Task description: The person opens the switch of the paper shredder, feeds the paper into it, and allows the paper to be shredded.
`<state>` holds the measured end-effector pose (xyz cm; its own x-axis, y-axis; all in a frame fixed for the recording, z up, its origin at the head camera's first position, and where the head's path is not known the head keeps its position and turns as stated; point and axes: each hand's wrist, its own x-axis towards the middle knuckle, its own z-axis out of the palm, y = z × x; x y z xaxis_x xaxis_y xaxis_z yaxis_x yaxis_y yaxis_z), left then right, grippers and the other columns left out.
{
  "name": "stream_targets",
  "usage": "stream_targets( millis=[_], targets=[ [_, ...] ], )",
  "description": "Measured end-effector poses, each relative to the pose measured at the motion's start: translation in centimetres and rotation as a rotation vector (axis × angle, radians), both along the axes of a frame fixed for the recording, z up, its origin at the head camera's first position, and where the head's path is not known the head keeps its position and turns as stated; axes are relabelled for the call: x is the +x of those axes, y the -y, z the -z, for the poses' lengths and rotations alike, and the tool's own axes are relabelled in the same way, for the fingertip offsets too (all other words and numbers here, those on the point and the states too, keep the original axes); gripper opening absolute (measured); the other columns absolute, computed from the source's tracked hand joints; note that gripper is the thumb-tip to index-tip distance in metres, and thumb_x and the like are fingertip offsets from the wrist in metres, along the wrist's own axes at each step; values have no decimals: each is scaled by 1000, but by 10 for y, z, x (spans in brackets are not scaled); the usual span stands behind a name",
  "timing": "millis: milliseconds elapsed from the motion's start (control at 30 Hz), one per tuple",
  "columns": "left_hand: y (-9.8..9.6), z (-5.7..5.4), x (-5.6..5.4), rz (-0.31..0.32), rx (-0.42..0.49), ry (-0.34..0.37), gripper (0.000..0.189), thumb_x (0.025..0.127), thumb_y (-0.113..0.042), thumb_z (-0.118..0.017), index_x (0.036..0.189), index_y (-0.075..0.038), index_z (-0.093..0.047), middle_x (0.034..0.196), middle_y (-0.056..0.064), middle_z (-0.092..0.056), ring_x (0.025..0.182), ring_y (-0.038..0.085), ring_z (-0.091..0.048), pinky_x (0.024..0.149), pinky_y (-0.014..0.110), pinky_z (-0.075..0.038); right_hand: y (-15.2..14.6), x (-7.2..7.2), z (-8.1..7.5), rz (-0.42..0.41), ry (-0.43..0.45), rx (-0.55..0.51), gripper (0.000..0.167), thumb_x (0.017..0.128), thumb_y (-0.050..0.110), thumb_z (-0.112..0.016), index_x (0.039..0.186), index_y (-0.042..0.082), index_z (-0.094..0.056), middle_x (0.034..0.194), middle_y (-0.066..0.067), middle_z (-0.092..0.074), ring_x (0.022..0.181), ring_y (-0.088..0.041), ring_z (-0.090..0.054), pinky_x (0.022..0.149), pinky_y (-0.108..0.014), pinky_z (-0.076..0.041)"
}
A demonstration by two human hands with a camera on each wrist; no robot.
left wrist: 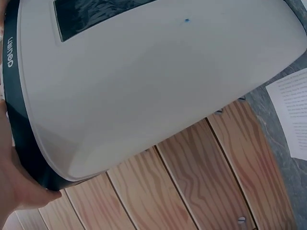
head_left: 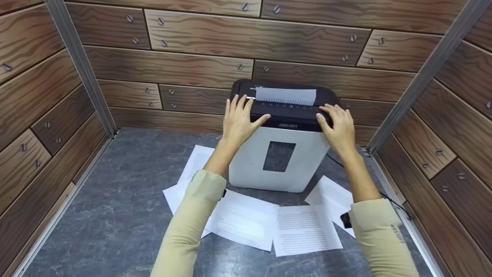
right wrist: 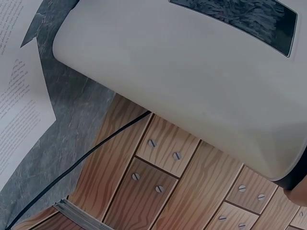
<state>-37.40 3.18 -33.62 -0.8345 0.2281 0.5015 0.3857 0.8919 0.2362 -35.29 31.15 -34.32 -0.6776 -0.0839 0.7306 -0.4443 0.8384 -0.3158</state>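
Note:
A paper shredder [head_left: 276, 157] with a white body and a black top stands upright on the floor. A sheet of paper [head_left: 286, 95] sits at the slot in its top, its lower edge looking fringed. My left hand [head_left: 240, 120] rests on the left side of the black top, fingers spread and thumb toward the front edge. On the opposite corner of the top lies my right hand [head_left: 338, 127], its fingers over the edge. Neither hand touches the paper. Dark shreds show through the bin window [right wrist: 249, 19] in the right wrist view.
Several printed sheets [head_left: 246, 217] lie fanned on the grey marbled floor [head_left: 115, 200] around the shredder's base. A black cable [right wrist: 81, 160] runs from behind it on the right. Wood-patterned walls [head_left: 215, 65] enclose the back and both sides.

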Motion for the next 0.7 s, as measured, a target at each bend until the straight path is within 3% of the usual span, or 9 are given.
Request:
stream_targets(
  millis=[367, 700],
  targets=[
    [2, 2, 0, 13, -7, -64, 86, 77, -73, -45, 135, -9, -46, 139, 11, -40, 132, 30, -24, 110, 44, -7, -6, 2, 1, -19, 38, 82, 51, 88, 43, -55, 122, 5, -58, 125, -15, -50, 121, -36, -38, 107, -47, -14],
    [1, 3, 1, 17, 8, -58, 86, 77, -72, -45, 135, -9, -47, 139, 11, -40, 133, 30, -24, 110, 43, -6, -9, 6, 0, -4, 105, 118, 66, 79, 50, -65, 127, 6, -53, 130, -15, -47, 126, -35, -32, 108, -44, -11]
  ],
)
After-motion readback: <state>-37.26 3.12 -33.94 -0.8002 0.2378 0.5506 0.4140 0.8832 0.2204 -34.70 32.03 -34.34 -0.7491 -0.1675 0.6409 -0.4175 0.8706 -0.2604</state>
